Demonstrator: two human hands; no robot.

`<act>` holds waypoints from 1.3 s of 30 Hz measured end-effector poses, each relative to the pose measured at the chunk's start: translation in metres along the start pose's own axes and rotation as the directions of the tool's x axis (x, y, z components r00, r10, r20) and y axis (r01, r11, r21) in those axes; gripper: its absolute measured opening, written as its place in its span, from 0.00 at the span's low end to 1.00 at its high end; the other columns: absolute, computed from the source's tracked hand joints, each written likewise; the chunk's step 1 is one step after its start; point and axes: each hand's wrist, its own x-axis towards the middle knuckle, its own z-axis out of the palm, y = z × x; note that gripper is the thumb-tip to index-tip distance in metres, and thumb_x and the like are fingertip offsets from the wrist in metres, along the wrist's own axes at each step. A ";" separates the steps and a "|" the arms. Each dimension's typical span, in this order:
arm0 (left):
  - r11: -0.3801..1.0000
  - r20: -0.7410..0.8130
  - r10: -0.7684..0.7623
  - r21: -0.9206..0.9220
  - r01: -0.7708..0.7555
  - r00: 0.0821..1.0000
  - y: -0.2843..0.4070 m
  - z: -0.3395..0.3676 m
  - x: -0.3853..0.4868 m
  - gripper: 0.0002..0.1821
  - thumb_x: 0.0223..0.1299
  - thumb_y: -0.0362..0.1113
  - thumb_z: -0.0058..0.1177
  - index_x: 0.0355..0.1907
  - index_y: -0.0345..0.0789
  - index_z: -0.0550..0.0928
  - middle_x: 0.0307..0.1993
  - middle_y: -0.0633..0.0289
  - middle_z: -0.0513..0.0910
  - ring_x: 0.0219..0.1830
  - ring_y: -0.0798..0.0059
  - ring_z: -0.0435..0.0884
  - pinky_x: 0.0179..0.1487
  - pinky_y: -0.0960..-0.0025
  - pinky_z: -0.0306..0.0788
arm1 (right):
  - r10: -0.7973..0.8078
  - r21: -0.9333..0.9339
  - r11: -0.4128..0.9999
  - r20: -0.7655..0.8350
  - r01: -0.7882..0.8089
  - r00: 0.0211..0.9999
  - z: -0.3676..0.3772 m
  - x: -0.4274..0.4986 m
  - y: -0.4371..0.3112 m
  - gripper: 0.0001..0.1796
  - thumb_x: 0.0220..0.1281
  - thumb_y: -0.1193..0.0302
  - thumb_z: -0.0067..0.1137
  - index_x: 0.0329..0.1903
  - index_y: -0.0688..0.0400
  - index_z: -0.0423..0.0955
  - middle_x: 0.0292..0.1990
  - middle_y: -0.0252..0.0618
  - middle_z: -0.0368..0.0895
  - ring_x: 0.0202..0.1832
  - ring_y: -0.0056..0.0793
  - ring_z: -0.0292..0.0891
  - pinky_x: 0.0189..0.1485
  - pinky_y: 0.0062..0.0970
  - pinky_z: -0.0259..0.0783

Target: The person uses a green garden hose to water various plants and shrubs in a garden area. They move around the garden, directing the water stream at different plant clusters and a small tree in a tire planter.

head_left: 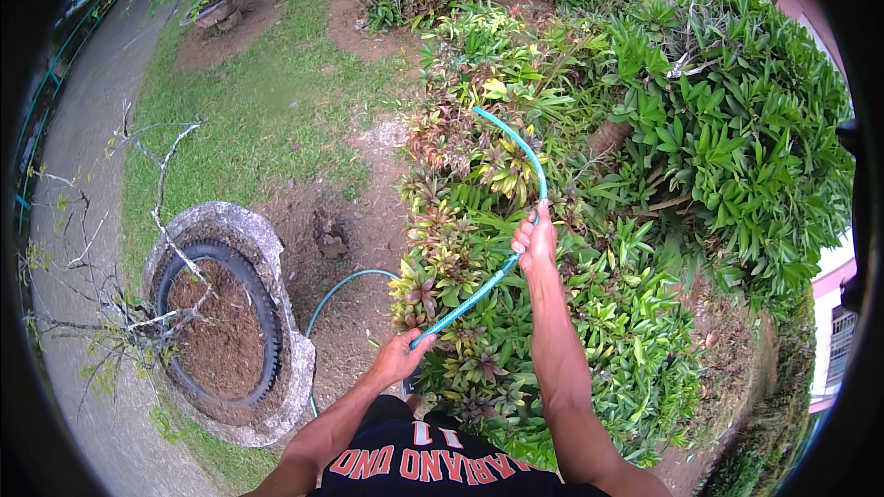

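Observation:
A teal garden hose (476, 298) runs between my two hands over a bed of leafy plants (483, 214). My right hand (536, 238) is closed around it near its free end, which curves up and to the left above the leaves. Lower and to the left, my left hand (404, 356) grips the same hose near the edge of the bed. Another stretch of hose arcs over the bare soil to the left and runs down beside a round stone planter. I cannot make out any water at the hose's end.
The stone planter (297, 366) at left holds soil, a bicycle tyre (273, 352) and a bare-branched shrub (162, 186). Beyond lie grass (269, 93), a paved path (90, 145) and a potted plant (217, 10). A dense bush (732, 124) and a pink-and-white building (832, 290) stand to the right.

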 end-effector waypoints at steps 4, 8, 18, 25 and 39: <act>1.000 -0.002 0.005 -0.007 -0.005 1.000 0.002 -0.002 -0.001 0.23 0.72 0.56 0.56 0.43 0.35 0.85 0.18 0.56 0.78 0.21 0.70 0.75 0.29 0.59 0.70 | -0.023 0.058 0.998 0.014 0.022 1.000 -0.007 -0.006 0.003 0.27 0.79 0.41 0.44 0.31 0.48 0.62 0.16 0.21 0.51 0.13 0.16 0.45 0.14 0.24 0.45; 0.999 0.056 -0.035 0.027 0.033 0.998 0.009 -0.004 -0.006 0.23 0.72 0.57 0.55 0.44 0.36 0.85 0.19 0.57 0.79 0.21 0.70 0.76 0.30 0.59 0.70 | 0.000 0.012 1.000 -0.075 0.001 0.997 -0.018 -0.002 0.009 0.27 0.79 0.40 0.43 0.31 0.49 0.61 0.16 0.22 0.49 0.13 0.18 0.44 0.14 0.25 0.44; 1.000 0.037 0.027 -0.011 -0.026 0.999 -0.010 0.011 -0.010 0.23 0.71 0.56 0.57 0.43 0.35 0.86 0.20 0.56 0.79 0.21 0.70 0.76 0.29 0.59 0.70 | -0.006 0.074 0.997 -0.168 0.018 0.986 -0.048 -0.018 0.009 0.28 0.77 0.39 0.45 0.29 0.47 0.63 0.16 0.22 0.51 0.13 0.17 0.45 0.15 0.25 0.45; 1.000 0.089 0.025 0.014 -0.026 0.996 -0.007 0.017 -0.014 0.22 0.71 0.55 0.58 0.44 0.34 0.87 0.21 0.55 0.81 0.22 0.70 0.76 0.31 0.59 0.72 | -0.016 0.125 0.991 -0.228 0.046 0.973 -0.068 -0.028 0.008 0.28 0.77 0.40 0.46 0.30 0.49 0.63 0.17 0.22 0.50 0.14 0.18 0.45 0.15 0.25 0.45; 0.998 0.133 -0.014 0.060 0.006 0.991 0.030 0.013 -0.005 0.23 0.72 0.56 0.56 0.42 0.34 0.86 0.21 0.54 0.81 0.23 0.67 0.78 0.31 0.59 0.72 | -0.055 0.148 0.984 -0.250 0.095 0.967 -0.083 -0.026 -0.007 0.27 0.78 0.40 0.44 0.30 0.48 0.62 0.17 0.21 0.50 0.14 0.17 0.44 0.15 0.25 0.45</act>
